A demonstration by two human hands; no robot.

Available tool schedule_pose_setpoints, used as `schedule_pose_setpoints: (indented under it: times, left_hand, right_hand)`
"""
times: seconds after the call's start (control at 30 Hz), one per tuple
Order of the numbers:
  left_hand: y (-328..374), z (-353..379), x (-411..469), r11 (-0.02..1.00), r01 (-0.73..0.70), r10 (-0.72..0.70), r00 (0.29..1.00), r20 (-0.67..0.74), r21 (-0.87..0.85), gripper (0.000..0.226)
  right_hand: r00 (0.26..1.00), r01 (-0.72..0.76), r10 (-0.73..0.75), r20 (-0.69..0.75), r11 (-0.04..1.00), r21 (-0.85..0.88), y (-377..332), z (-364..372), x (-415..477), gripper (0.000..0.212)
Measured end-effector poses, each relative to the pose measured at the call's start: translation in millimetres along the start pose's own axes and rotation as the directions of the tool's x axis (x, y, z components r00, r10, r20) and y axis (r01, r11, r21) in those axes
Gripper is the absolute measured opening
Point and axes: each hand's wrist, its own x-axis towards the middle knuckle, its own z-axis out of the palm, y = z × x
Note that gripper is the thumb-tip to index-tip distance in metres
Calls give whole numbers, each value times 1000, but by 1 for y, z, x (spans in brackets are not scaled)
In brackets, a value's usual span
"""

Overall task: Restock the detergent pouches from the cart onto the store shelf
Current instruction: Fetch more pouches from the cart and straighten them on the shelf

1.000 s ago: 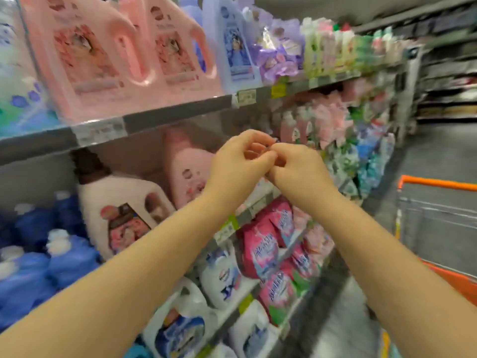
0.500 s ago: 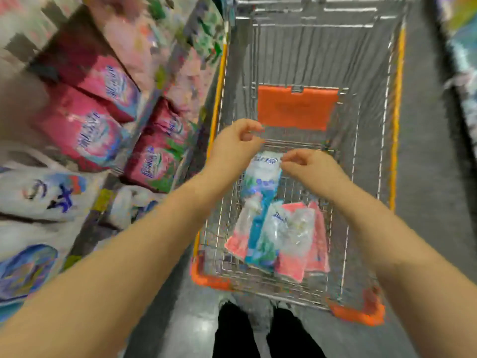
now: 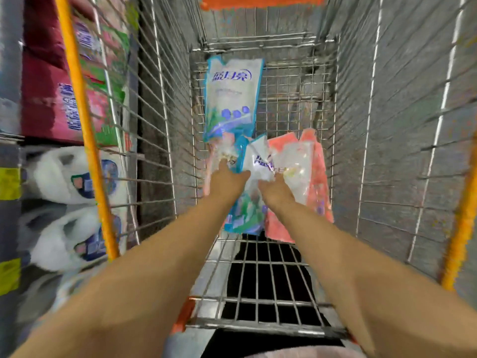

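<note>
From the head camera I look straight down into the cart (image 3: 165, 140). Both bare forearms reach into its basket. My left hand (image 3: 227, 183) and right hand (image 3: 276, 193) meet at the crumpled top of a blue detergent pouch (image 3: 246, 215) on the cart's wire floor. Blur hides the fingers, so I cannot tell whether either hand is grasping it or only touching. A second blue-and-white pouch (image 3: 232, 99) lies toward the cart's far end, and pink pouches (image 3: 313, 182) lie against the near blue one on its right. Left of the cart, the store shelf (image 3: 10, 182) holds pink packs (image 3: 49, 99) and white bottles (image 3: 56, 177).
</note>
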Motion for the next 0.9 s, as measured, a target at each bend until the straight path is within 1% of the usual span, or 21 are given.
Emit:
schedule_pose_setpoints:
  times: [0.07, 0.1, 0.17, 0.2, 0.3, 0.4, 0.47, 0.53, 0.63, 0.7, 0.73, 0.77, 0.83, 0.9]
  left_hand:
    - [-5, 8, 11, 998, 20, -20, 1000, -1, 51, 68]
    - [-7, 14, 15, 998, 19, -18, 1000, -19, 62, 71]
    - [-12, 23, 21, 997, 10, -6, 998, -66, 71, 75]
    - [-13, 27, 22, 997, 20, -15, 998, -64, 78, 73]
    - [-17, 36, 26, 996, 42, -41, 999, -15, 84, 64]
    - [-17, 37, 30, 988, 39, -38, 999, -15, 147, 61]
    - [-13, 35, 25, 980, -9, 12, 1000, -13, 200, 56]
    - [-12, 32, 16, 970, -68, 77, 997, -29, 235, 49]
    - [-16, 24, -3, 958, -125, 140, 989, -41, 258, 42]
    - [-16, 17, -18, 960, -142, 158, 986, -47, 242, 41]
    - [-14, 12, -25, 963, -150, 166, 985, -55, 223, 41]
    - [-10, 7, -32, 967, -157, 173, 983, -67, 200, 40]
    - [4, -6, -48, 977, -160, 176, 979, -104, 141, 40]
    - [22, -22, -67, 977, -188, 201, 968, -149, 97, 41]
  right_hand:
    - [1000, -2, 3, -20, 997, 78, 5, 10, 15, 42]
    - [999, 0, 5, -42, 995, 104, 7, 15, 22, 43]
    - [995, 14, -4, -96, 994, 109, 10, 23, 28, 54]
    - [994, 24, -12, -110, 994, 108, 12, 27, 30, 59]
    - [994, 29, -18, -106, 994, 106, 21, 35, 29, 64]
    - [994, 50, -31, -102, 981, 188, 18, 36, 30, 64]
    - [996, 69, -53, -71, 967, 244, 21, 35, 34, 67]
    - [997, 79, -74, -31, 960, 270, 24, 32, 36, 62]
    - [989, 124, -136, 50, 974, 191, 20, 19, 17, 46]
    - [987, 140, -152, 49, 971, 194, 19, 12, 3, 43]
    - [987, 141, -154, 41, 966, 215, 19, 9, -5, 46]
    - [988, 136, -148, 34, 964, 227, 19, 7, -13, 53]
    - [989, 131, -142, 29, 962, 238, 18, 2, -28, 76]
    - [985, 150, -170, 38, 939, 308, 14, -3, -43, 86]
